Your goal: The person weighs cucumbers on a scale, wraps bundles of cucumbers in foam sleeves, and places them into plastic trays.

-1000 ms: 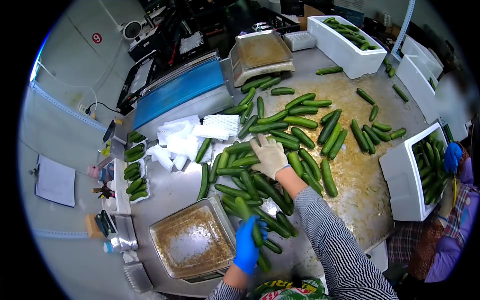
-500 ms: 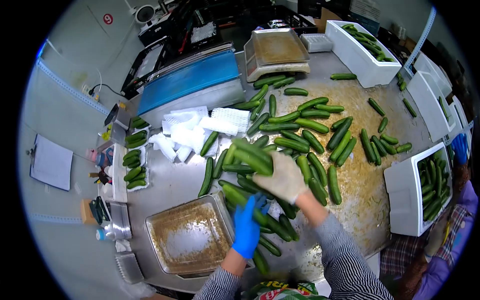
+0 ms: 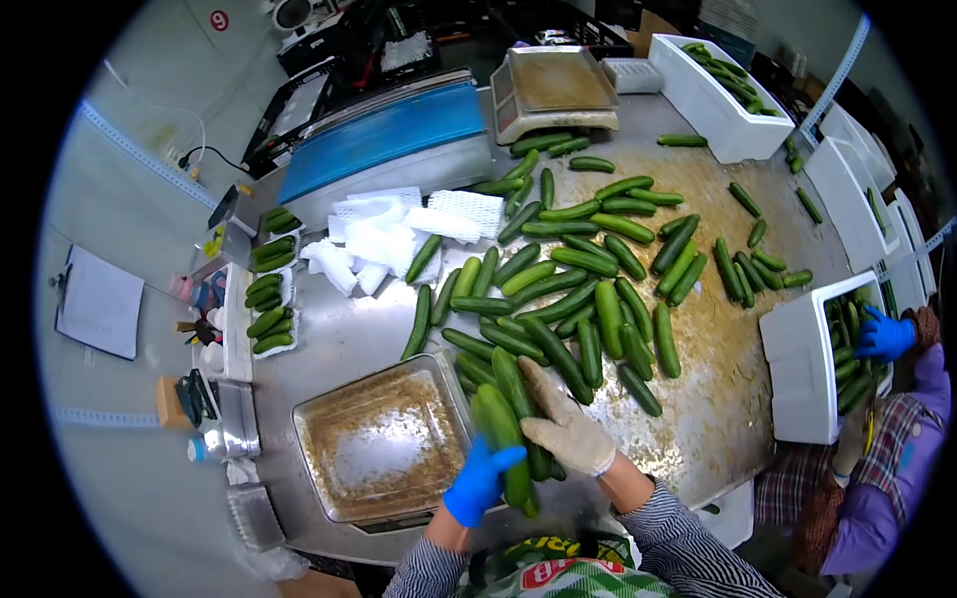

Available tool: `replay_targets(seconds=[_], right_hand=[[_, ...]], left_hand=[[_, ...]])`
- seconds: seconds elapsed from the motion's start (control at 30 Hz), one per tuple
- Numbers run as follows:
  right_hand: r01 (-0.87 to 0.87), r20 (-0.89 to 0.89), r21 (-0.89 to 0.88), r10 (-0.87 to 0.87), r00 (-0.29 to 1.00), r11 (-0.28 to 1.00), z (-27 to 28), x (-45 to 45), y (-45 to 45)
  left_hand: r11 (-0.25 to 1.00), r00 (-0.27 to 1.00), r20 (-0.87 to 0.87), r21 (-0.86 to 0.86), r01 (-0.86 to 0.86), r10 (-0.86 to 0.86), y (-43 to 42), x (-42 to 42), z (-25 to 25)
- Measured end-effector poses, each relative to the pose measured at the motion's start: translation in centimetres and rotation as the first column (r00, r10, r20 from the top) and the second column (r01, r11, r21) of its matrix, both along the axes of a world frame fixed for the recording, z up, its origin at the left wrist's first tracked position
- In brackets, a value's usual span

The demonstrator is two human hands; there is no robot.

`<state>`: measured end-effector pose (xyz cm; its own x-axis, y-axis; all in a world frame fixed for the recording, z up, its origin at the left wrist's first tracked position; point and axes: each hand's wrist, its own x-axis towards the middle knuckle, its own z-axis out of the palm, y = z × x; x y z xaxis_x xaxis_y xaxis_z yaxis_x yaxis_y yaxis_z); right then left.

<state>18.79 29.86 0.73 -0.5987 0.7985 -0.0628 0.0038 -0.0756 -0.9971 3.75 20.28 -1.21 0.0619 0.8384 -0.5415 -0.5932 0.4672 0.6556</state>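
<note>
My left hand (image 3: 483, 481), in a blue glove, grips the near end of a cucumber (image 3: 501, 434) beside the metal tray. The fingers behind it are partly hidden. From the right, my right hand (image 3: 570, 424), in an off-white glove, holds a darker cucumber (image 3: 513, 384) against the first, its fingers stretched along the side. Other cucumbers lie underneath, partly covered by my hands. A loose pile of cucumbers (image 3: 553, 284) spreads over the steel table just beyond.
Left of my hands sits a stained metal tray (image 3: 384, 439). White foam netting (image 3: 374, 239), a blue-topped machine (image 3: 389, 140) and a scale (image 3: 558, 85) stand farther back. At right, a co-worker's blue-gloved hand (image 3: 885, 334) reaches into a white foam box (image 3: 797, 374) of cucumbers.
My right hand has come down and nearer to me, bringing cucumbers beside my left hand. My left hand has shifted slightly. The co-worker's gloved hand has moved down into the foam box.
</note>
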Motion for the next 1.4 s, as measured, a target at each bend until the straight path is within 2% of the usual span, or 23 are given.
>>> replay_targets(seconds=[0.03, 0.07, 0.1, 0.13, 0.17, 0.23, 0.27, 0.3, 0.33, 0.37, 0.4, 0.43, 0.5, 0.57, 0.63, 0.83, 0.9, 0.97, 1.07, 1.1, 1.17, 1.23, 1.4], right_hand=[[-0.024, -0.100, -0.049, 0.019, 0.995, 0.998, -0.1, -0.8, 0.1], [0.007, -0.042, -0.173, -0.014, 0.999, 0.985, 2.9, -2.0, 0.4], [0.034, 0.245, -0.096, -0.010, 0.969, 0.995, 2.4, -3.0, 1.4], [-0.029, 0.178, -0.157, 0.057, 0.982, 0.987, 2.0, -4.2, 2.2], [-0.098, 0.107, -0.212, 0.123, 0.987, 0.972, 1.6, -5.7, 3.1], [-0.118, 0.171, -0.124, 0.138, 0.976, 0.985, 1.8, -9.2, 6.0], [-0.016, 0.174, 0.010, 0.014, 0.985, 1.000, 0.0, -11.6, 8.0], [-0.028, 0.335, 0.239, -0.055, 0.941, 0.971, -1.1, -13.8, 10.3], [-0.213, 0.446, 0.494, -0.035, 0.895, 0.843, -3.3, -16.1, 12.7], [-0.444, 0.609, 0.614, -0.033, 0.793, 0.653, -4.8, -18.2, 14.2], [-0.549, 0.650, 0.684, -0.059, 0.758, 0.481, -5.8, -19.6, 14.8], [-0.636, 0.682, 0.716, -0.093, 0.726, 0.287, -6.7, -20.9, 15.3], [-0.853, 0.871, 0.485, -0.018, 0.491, 0.194, -8.5, -23.3, 16.6], [-0.871, 0.872, 0.489, -0.040, 0.488, 0.052, -7.9, -24.4, 17.6], [-0.865, 0.885, 0.462, -0.033, 0.465, 0.198, -6.7, -23.9, 18.0], [-0.462, 0.647, 0.501, 0.038, 0.762, 0.732, 0.8, -16.6, 12.3], [-0.415, 0.550, 0.678, -0.045, 0.834, 0.607, 0.7, -15.1, 7.8], [-0.587, 0.708, 0.534, 0.057, 0.703, 0.608, 2.0, -15.5, 3.5], [-0.506, 0.568, 0.753, -0.028, 0.822, 0.419, 0.9, -14.9, -1.4], [-0.502, 0.563, 0.711, 0.028, 0.826, 0.492, 1.2, -14.6, -2.0], [-0.499, 0.540, 0.603, 0.141, 0.830, 0.622, 2.2, -13.5, -2.8], [-0.411, 0.536, 0.544, 0.075, 0.841, 0.732, 3.4, -11.9, -4.3], [-0.125, 0.472, 0.469, -0.128, 0.872, 0.874, 2.7, -6.3, -7.8]], left_hand=[[0.998, 0.998, 0.034, 0.023, 0.053, -0.054, -0.3, -0.5, 0.8], [0.993, 0.992, 0.068, 0.046, 0.105, -0.108, -0.7, -1.3, 1.6], [0.985, 0.981, 0.102, 0.068, 0.158, -0.164, -1.0, -1.9, 1.9], [0.977, 0.976, -0.105, 0.073, 0.199, -0.191, -1.8, -1.7, 1.6], [0.984, 0.985, -0.064, 0.064, 0.166, -0.162, -1.9, -2.1, 1.8], [0.994, 0.995, 0.014, 0.043, 0.096, -0.097, -2.2, -3.2, 2.9], [0.999, 0.999, -0.021, 0.011, 0.038, -0.038, -2.8, -3.6, 3.3], [0.999, 0.995, -0.094, -0.030, 0.036, -0.039, -3.4, -4.1, 3.5], [0.997, 0.985, -0.165, -0.071, 0.030, -0.041, -3.9, -4.8, 3.6], [0.993, 0.970, -0.237, -0.114, 0.020, -0.047, -4.5, -5.7, 3.9], [0.981, 0.911, -0.405, -0.193, 0.001, -0.080, -5.0, -6.8, 4.1], [0.977, 0.912, -0.411, -0.183, -0.109, 0.025, -5.4, -7.8, 3.7], [0.931, 0.879, -0.417, -0.166, -0.326, 0.233, -6.2, -9.6, 2.6], [0.883, 0.790, -0.546, -0.178, -0.434, 0.278, -6.2, -11.3, 2.2], [0.844, 0.740, -0.566, -0.137, -0.518, 0.362, -6.8, -13.0, 0.6], [0.821, 0.732, -0.540, -0.125, -0.557, 0.415, -7.8, -15.5, 0.2], [0.795, 0.659, -0.595, -0.055, -0.605, 0.460, -8.7, -15.0, -0.6], [0.732, 0.498, -0.665, 0.108, -0.672, 0.556, -8.9, -14.5, -2.1], [0.859, 0.319, -0.868, 0.205, -0.469, 0.381, -9.6, -14.0, -3.2], [0.906, 0.203, -0.923, 0.246, -0.344, 0.328, -10.1, -14.3, -4.8], [0.911, 0.202, -0.921, 0.261, -0.319, 0.334, -10.7, -14.4, -4.0], [0.924, 0.272, -0.904, 0.248, -0.291, 0.329, -11.9, -15.3, -3.7], [0.867, 0.070, -0.945, 0.261, -0.425, 0.319, -17.2, -19.8, -1.1]])
